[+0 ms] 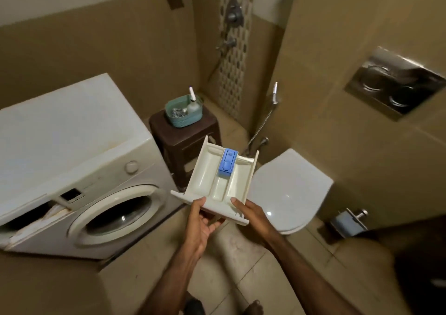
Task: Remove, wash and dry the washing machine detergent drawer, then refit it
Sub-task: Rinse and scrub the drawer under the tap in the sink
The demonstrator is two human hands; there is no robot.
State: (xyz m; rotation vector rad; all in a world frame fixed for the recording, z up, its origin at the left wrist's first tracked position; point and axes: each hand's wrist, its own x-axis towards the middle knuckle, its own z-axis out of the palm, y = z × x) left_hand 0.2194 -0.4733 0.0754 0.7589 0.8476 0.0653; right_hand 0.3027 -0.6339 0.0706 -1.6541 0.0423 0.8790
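Standing at the left, the washing machine (79,160) is showing its empty drawer slot. Both hands are holding the detergent drawer (217,182) out in mid-air above the floor: left hand (202,225) curling under its front panel, right hand (251,214) pinching that panel's edge.

no readable text, label, brand or number on any surface in view

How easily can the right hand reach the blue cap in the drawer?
Probably not at once: the right hand holds the drawer front, and the blue cap sits farther back. Nothing covers it.
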